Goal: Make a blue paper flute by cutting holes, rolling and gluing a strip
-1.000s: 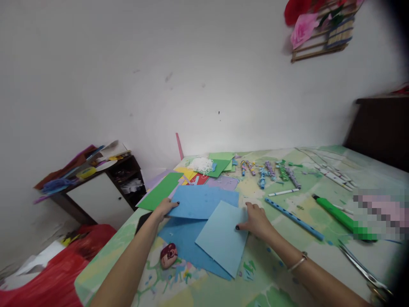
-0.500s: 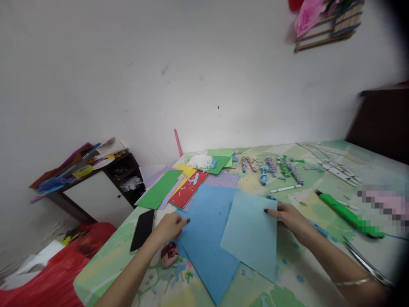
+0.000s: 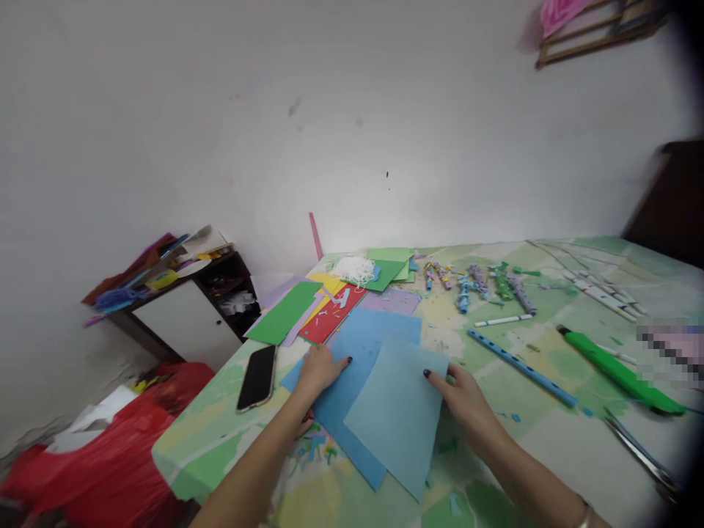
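A darker blue craft sheet point(image 3: 385, 323) lies on the table, and my left hand point(image 3: 319, 370) is on its left part, thumb on top and the other fingers curled and partly hidden. My right hand point(image 3: 454, 389) pinches the right edge of a pale blue sheet point(image 3: 399, 418), thumb above and fingers beneath. This pale sheet overlaps the lower right of the darker one at a slant. Under my left forearm, a small dark red object point(image 3: 306, 424) is mostly covered. Coloured scraps point(image 3: 322, 449) lie just beside it.
Left of the sheets is a phone point(image 3: 257, 378). Green sheets point(image 3: 286, 312), a red sheet point(image 3: 331, 314) and white shreds point(image 3: 355, 270) lie behind. To the right are a spotted blue stick point(image 3: 522, 367), a green cutter point(image 3: 616, 370), scissors point(image 3: 641, 455) and several decorated sticks point(image 3: 477, 282).
The pale blue sheet has slid left with my right hand, further over the darker sheet. My left hand has shifted right on the darker sheet. The view has turned slightly left.
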A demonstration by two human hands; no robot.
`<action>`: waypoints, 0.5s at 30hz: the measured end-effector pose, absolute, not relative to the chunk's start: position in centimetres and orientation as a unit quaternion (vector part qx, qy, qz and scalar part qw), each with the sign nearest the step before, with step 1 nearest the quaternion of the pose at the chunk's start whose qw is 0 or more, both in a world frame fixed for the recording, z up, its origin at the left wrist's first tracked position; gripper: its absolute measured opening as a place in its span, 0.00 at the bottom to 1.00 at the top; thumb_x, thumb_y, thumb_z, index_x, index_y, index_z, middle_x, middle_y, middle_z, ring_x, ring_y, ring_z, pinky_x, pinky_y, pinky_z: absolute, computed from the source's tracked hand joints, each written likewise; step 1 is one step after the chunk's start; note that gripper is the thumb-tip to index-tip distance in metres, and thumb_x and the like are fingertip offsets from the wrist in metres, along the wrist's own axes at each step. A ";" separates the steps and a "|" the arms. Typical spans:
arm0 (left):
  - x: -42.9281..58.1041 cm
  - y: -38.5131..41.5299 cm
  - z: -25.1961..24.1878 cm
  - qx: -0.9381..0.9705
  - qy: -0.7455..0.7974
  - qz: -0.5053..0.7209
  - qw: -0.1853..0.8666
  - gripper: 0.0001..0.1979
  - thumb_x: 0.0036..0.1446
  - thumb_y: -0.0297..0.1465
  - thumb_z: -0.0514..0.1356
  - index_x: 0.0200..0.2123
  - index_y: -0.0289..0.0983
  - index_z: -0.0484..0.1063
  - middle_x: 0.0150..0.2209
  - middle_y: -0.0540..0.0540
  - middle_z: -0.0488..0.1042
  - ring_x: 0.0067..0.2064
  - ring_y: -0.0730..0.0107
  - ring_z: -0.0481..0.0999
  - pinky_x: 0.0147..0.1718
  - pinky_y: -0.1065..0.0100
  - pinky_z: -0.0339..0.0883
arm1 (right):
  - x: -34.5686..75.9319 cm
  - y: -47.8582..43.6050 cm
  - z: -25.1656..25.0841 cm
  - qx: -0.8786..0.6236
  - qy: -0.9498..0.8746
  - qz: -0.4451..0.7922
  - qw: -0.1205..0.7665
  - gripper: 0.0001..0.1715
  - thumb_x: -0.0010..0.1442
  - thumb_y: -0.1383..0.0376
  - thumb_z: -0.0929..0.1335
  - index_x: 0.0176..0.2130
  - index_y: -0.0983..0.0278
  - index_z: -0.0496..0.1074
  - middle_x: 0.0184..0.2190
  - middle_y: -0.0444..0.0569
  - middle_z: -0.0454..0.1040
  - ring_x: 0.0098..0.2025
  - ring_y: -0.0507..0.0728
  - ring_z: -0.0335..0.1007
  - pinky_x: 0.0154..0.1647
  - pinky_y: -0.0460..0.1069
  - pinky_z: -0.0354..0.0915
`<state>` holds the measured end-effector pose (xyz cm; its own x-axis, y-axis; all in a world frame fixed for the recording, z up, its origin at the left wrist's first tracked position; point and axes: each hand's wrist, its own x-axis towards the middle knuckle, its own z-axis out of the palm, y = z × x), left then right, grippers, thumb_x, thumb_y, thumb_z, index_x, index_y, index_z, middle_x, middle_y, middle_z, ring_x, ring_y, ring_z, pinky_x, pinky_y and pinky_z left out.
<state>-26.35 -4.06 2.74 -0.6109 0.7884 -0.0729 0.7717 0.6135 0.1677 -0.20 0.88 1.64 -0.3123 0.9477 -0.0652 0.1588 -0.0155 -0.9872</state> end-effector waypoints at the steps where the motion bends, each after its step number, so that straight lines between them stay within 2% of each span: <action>1: -26.1 -4.2 2.9 0.447 0.888 0.068 0.080 0.32 0.48 0.50 0.54 0.44 0.27 0.65 0.48 0.27 0.66 0.51 0.44 0.66 0.44 0.59 0.59 | -0.5 0.9 1.6 -0.477 -0.595 0.535 0.365 0.16 0.48 0.57 0.64 0.35 0.64 0.70 0.34 0.53 0.76 0.38 0.62 0.72 0.32 0.51 0.67; 4: -25.1 -4.7 3.1 0.463 0.875 0.090 0.115 0.27 0.48 0.49 0.55 0.40 0.30 0.66 0.44 0.32 0.70 0.45 0.52 0.70 0.39 0.64 0.61 | -0.9 1.3 1.2 -0.532 -0.572 0.507 0.365 0.17 0.47 0.56 0.65 0.34 0.65 0.68 0.31 0.53 0.75 0.35 0.61 0.72 0.30 0.51 0.66; 7: -23.5 -5.4 2.5 0.467 0.857 0.152 0.153 0.21 0.48 0.44 0.57 0.38 0.32 0.65 0.39 0.39 0.73 0.39 0.59 0.72 0.35 0.67 0.62 | -0.5 2.1 0.5 -0.557 -0.566 0.468 0.388 0.20 0.43 0.56 0.67 0.36 0.65 0.66 0.38 0.56 0.73 0.39 0.62 0.70 0.34 0.51 0.67; 11: -21.6 -5.9 1.6 0.472 0.825 0.261 0.169 0.19 0.47 0.34 0.60 0.42 0.32 0.62 0.42 0.39 0.71 0.43 0.61 0.70 0.41 0.68 0.61 | 0.6 2.8 0.3 -0.545 -0.536 0.504 0.402 0.24 0.42 0.57 0.69 0.38 0.65 0.64 0.43 0.59 0.71 0.43 0.62 0.69 0.34 0.50 0.67; 15: -21.4 -5.6 1.5 0.465 0.797 0.328 0.200 0.16 0.50 0.32 0.58 0.42 0.33 0.65 0.46 0.39 0.70 0.46 0.61 0.68 0.45 0.65 0.59 | 1.9 2.9 1.4 -0.555 -0.451 0.584 0.383 0.36 0.42 0.54 0.71 0.48 0.65 0.61 0.40 0.59 0.73 0.35 0.62 0.73 0.26 0.51 0.67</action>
<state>-21.41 -5.60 1.52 -0.4866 0.8735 -0.0140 0.6105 0.3515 0.7097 1.85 2.92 1.36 -0.0899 0.9488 -0.3027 0.0530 -0.2989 -0.9528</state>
